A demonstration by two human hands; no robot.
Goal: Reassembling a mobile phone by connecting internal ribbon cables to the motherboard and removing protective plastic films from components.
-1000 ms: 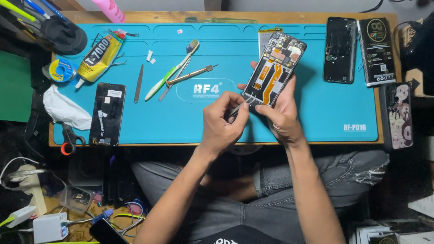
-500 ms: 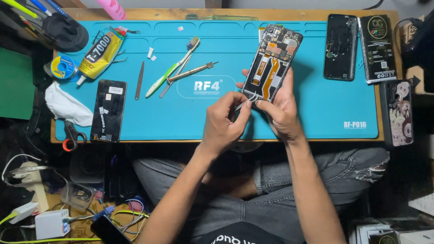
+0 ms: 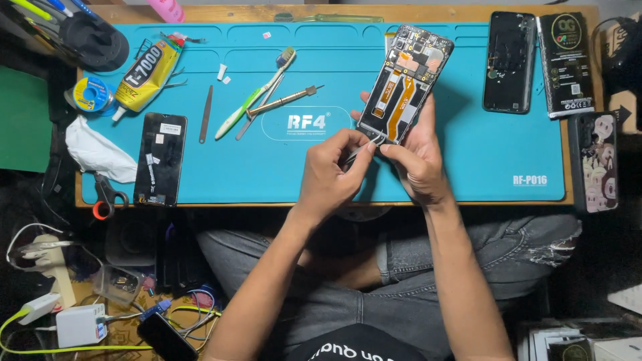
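Both forearms extend forward, converging at the near edge of the work surface. Left hand [image 3: 332, 175]: fingers curled, thumb and forefinger pinched together. Right hand [image 3: 418, 159]: palm turned inward, fingers closed in a grip, touching the left fingertips.

I see my right hand [image 3: 418, 160] holding an opened phone [image 3: 406, 83] tilted above the blue mat [image 3: 321, 167], its orange flex cables facing up. My left hand [image 3: 331, 177] pinches tweezers [image 3: 364, 148] whose tips touch the phone's lower end. On the mat's left lie a glue tube [image 3: 144, 73], a solder spool [image 3: 90, 93], a dark screen panel [image 3: 160, 158], a toothbrush [image 3: 254, 93] and a screwdriver [image 3: 284, 100]. At the right lie a second phone [image 3: 509, 61] and a battery [image 3: 566, 63]. Scissors [image 3: 103, 196] rest at the worktop [image 3: 321, 9] edge, beside a white cloth [image 3: 93, 150].
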